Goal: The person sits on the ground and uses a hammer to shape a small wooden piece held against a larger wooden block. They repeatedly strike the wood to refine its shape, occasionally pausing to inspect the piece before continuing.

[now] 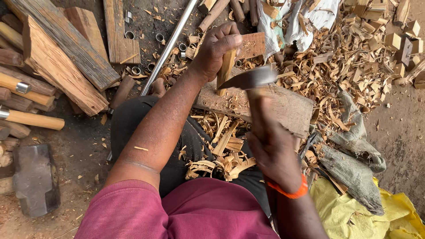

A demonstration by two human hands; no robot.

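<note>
Wooden stick [226, 66], pale and short, stands upright on a rough wooden block [283, 108] just above the picture's centre. Left hand [217, 48] grips its top, fingers wrapped tight around it. Right hand [272, 150], at five o'clock from the stick, has its fingers closed on the handle of a metal blade [250, 79] whose edge touches the stick's side. Curled wood shavings [221, 155] lie at six o'clock. A heavy hammer head [35, 179] rests at eight o'clock.

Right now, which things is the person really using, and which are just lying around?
In use:
left hand holding the wooden stick
right hand with the blade
chopping block

Lying about:
hammer head
metal rod
metal rings
planks
yellow sack
</note>
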